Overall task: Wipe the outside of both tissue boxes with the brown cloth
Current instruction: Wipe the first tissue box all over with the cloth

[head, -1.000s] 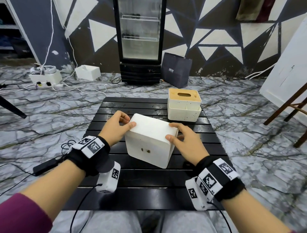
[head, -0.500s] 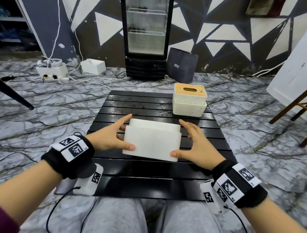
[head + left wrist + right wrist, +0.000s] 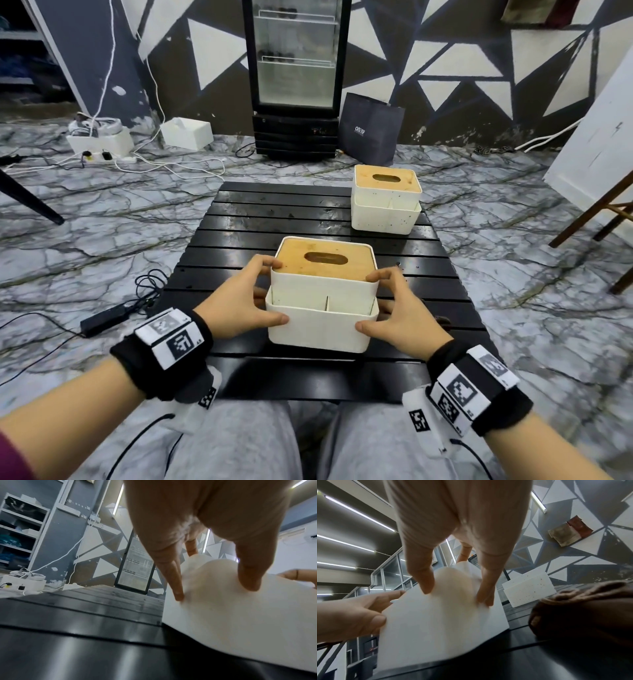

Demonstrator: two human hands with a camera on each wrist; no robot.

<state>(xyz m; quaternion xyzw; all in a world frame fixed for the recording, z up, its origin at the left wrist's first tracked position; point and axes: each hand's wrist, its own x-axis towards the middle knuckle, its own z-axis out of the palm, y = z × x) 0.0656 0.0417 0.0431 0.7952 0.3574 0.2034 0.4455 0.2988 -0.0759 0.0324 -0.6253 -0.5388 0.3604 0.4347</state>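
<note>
The near tissue box [image 3: 318, 323], white with a wooden slotted lid, stands upright on the black slatted table [image 3: 274, 205]. My left hand [image 3: 245, 303] grips its left side, thumb on the front wall and fingers at the lid edge. My right hand [image 3: 402, 318] grips the right side the same way. The wrist views show the fingers [image 3: 178, 593] pressed on the white wall [image 3: 436, 628]. The second tissue box [image 3: 386, 202] stands at the table's back right. The brown cloth [image 3: 583, 609] lies bunched on the table just right of my right hand; the head view hides it.
A glass-door fridge [image 3: 296, 78] and a dark paper bag [image 3: 370, 132] stand behind the table. Cables and a power strip [image 3: 102, 156] lie on the marble floor at left, with a black adapter [image 3: 102, 320] near the table. A wooden chair leg [image 3: 596, 219] is at right.
The near box was tilted with its plain white faces towards me; both hands have turned it upright, so the wooden lid now faces up and it rests on the table.
</note>
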